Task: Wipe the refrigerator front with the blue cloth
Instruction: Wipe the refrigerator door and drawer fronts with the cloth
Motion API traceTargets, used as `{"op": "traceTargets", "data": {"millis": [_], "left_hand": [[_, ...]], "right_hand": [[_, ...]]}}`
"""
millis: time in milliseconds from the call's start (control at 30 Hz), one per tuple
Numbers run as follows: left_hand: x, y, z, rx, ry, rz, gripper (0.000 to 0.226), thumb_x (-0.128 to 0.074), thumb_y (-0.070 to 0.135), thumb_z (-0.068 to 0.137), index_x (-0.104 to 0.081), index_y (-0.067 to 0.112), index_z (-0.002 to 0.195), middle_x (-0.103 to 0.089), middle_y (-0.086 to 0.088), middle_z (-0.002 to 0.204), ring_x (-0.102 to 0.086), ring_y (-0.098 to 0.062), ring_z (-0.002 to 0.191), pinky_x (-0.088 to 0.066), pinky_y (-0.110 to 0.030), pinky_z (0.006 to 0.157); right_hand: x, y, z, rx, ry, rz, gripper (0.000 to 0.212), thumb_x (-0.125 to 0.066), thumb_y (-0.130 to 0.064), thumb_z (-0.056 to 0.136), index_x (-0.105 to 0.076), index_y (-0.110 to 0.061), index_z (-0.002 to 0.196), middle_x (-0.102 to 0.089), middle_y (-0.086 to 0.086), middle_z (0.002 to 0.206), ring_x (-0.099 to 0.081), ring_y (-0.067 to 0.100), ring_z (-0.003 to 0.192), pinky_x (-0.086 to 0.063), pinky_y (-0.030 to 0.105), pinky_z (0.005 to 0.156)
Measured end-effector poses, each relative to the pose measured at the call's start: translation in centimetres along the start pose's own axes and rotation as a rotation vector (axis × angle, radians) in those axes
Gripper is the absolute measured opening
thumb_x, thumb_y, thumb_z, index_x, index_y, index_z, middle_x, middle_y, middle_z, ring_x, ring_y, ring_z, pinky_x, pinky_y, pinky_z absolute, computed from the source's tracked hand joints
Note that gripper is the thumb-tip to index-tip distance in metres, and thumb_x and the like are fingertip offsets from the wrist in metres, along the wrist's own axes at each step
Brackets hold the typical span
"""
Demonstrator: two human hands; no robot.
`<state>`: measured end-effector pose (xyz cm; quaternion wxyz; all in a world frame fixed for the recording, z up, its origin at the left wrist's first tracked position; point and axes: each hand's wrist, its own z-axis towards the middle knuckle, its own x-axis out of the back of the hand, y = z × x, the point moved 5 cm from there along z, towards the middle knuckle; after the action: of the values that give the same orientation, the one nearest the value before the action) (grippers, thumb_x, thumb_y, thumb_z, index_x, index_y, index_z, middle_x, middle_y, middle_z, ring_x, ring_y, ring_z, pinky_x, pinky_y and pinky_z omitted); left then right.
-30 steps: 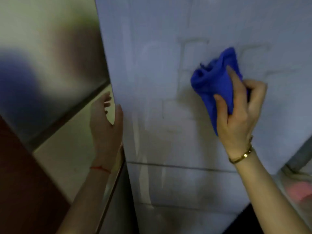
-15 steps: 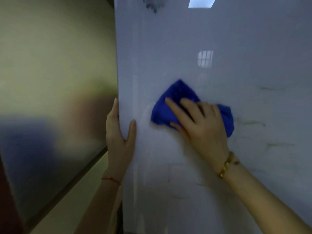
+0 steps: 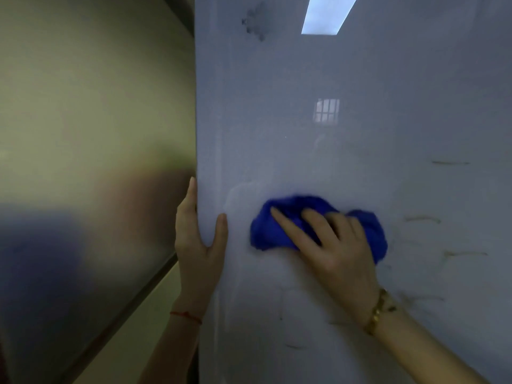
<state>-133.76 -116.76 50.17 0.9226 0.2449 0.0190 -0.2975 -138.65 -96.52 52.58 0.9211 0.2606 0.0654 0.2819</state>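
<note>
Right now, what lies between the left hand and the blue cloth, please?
Only bare refrigerator front separates left hand from blue cloth in the head view.

The right hand (image 3: 338, 250) is bare, with a gold link bracelet (image 3: 378, 311) round its wrist. Left of the bracelet, the left hand (image 3: 198, 245), bare too, wears a thin red thread (image 3: 185, 317) at the wrist.

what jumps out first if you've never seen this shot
The blue cloth stands out mid-frame, pressed against the pale fridge front by the right hand. The left hand grips the fridge's left edge, and a dark smudge sits near the top.
</note>
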Motion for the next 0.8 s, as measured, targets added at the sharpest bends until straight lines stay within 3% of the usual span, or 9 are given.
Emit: {"op": "traceTargets", "data": {"millis": [100, 267, 333, 433, 500, 567, 700, 733, 800], "left_hand": [[0.0, -0.3, 0.0, 0.018, -0.003, 0.000, 0.068, -0.059, 0.024, 0.093, -0.027, 0.013, 0.152, -0.042, 0.003, 0.148, -0.046, -0.016, 0.135, -0.045, -0.050, 0.109], [0.1, -0.3, 0.0, -0.003, -0.006, 0.008, 0.067, -0.058, 0.022, 0.093, -0.028, 0.011, 0.152, -0.043, 0.001, 0.147, -0.046, -0.018, 0.135, -0.045, -0.051, 0.108], [0.2, -0.2, 0.0, 0.011, -0.008, -0.002, 0.068, -0.058, 0.024, 0.093, -0.027, 0.012, 0.152, -0.043, 0.003, 0.146, -0.047, -0.016, 0.134, -0.046, -0.048, 0.108], [0.3, -0.1, 0.0, -0.001, -0.017, 0.003, 0.067, -0.058, 0.024, 0.094, -0.027, 0.013, 0.152, -0.040, 0.009, 0.146, -0.045, -0.012, 0.135, -0.045, -0.046, 0.110], [0.3, 0.0, 0.0, -0.001, -0.020, -0.001, 0.067, -0.057, 0.024, 0.094, -0.027, 0.013, 0.152, -0.039, 0.013, 0.146, -0.044, -0.011, 0.136, -0.044, -0.045, 0.111], [0.2, 0.0, -0.1, 0.008, -0.020, -0.006, 0.067, -0.058, 0.024, 0.094, -0.027, 0.013, 0.152, -0.040, 0.014, 0.145, -0.045, -0.011, 0.135, -0.044, -0.046, 0.111], [0.1, -0.2, 0.0, -0.010, -0.005, 0.002, 0.066, -0.057, 0.023, 0.094, -0.027, 0.010, 0.152, -0.043, 0.002, 0.146, -0.048, -0.020, 0.133, -0.045, -0.050, 0.108], [0.1, -0.2, 0.0, -0.008, -0.003, 0.001, 0.066, -0.057, 0.024, 0.094, -0.028, 0.011, 0.152, -0.043, 0.004, 0.145, -0.048, -0.019, 0.132, -0.046, -0.050, 0.107], [0.1, -0.2, 0.0, 0.001, 0.000, -0.006, 0.067, -0.058, 0.025, 0.094, -0.028, 0.013, 0.152, -0.042, 0.014, 0.143, -0.048, -0.014, 0.132, -0.046, -0.049, 0.108]], "right_hand": [[0.6, 3.1, 1.1, -0.026, 0.009, 0.015, 0.051, -0.065, -0.013, 0.092, -0.048, -0.025, 0.139, -0.049, 0.010, 0.112, -0.046, 0.030, 0.082, -0.040, 0.042, 0.070], [0.6, 7.9, 9.5, -0.353, 0.171, 0.000, 0.035, -0.051, -0.029, 0.101, -0.052, -0.023, 0.136, -0.059, 0.015, 0.112, -0.050, 0.030, 0.090, -0.039, 0.038, 0.076], [0.1, 4.6, 7.5, -0.258, 0.150, 0.024, 0.036, -0.056, -0.024, 0.099, -0.053, -0.022, 0.136, -0.060, 0.014, 0.110, -0.048, 0.028, 0.085, -0.039, 0.037, 0.075], [-0.1, -1.2, 0.2, 0.007, -0.005, 0.055, 0.048, -0.055, -0.004, 0.096, -0.047, -0.021, 0.140, -0.053, 0.012, 0.109, -0.047, 0.028, 0.077, -0.044, 0.041, 0.068], [0.4, -1.1, -1.7, 0.087, -0.059, 0.038, 0.054, -0.057, -0.002, 0.093, -0.044, -0.021, 0.142, -0.048, 0.010, 0.108, -0.047, 0.028, 0.075, -0.042, 0.041, 0.066], [0.7, 1.9, 0.9, 0.005, 0.005, -0.001, 0.053, -0.061, -0.006, 0.093, -0.046, -0.022, 0.141, -0.048, 0.011, 0.107, -0.048, 0.028, 0.077, -0.039, 0.041, 0.070], [0.7, 8.0, 9.9, -0.371, 0.202, -0.025, 0.035, -0.051, -0.023, 0.102, -0.051, -0.024, 0.137, -0.059, 0.016, 0.106, -0.052, 0.030, 0.086, -0.040, 0.038, 0.074], [0.6, 7.5, 10.4, -0.399, 0.215, -0.016, 0.035, -0.051, -0.023, 0.101, -0.052, -0.023, 0.136, -0.060, 0.016, 0.107, -0.052, 0.030, 0.087, -0.041, 0.038, 0.074], [-0.1, 4.0, 8.3, -0.271, 0.176, -0.005, 0.040, -0.056, -0.013, 0.098, -0.053, -0.022, 0.136, -0.061, 0.015, 0.106, -0.051, 0.030, 0.084, -0.041, 0.039, 0.074]]}}
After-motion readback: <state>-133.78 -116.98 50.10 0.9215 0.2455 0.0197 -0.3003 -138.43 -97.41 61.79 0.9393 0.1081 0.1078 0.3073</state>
